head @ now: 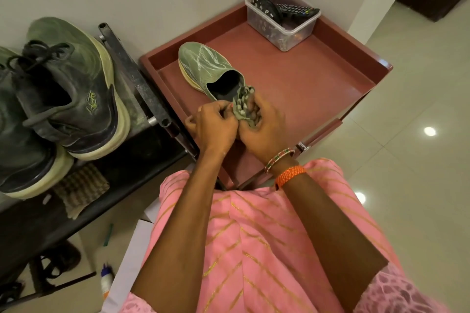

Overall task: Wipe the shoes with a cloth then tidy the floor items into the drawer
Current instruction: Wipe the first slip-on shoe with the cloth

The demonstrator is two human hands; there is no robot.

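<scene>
A green slip-on shoe point(203, 63) lies on the maroon cabinet top point(305, 84), toe pointing away. Just in front of its heel, my left hand point(216, 127) and my right hand point(262, 127) are pressed together around a small grey patterned cloth point(243, 107), both gripping it with curled fingers. The bunched cloth sticks up between the hands and touches the shoe's heel opening. A pair of dark green lace-up sneakers point(68, 89) stands on the black shoe rack point(142, 84) to the left.
A clear plastic box point(282, 20) holding a remote and dark items sits at the cabinet's far corner. A striped cloth point(81, 188) lies on the rack's lower shelf. On the floor below are a white bottle point(106, 279), a green pen point(108, 234) and dark sandals point(56, 259).
</scene>
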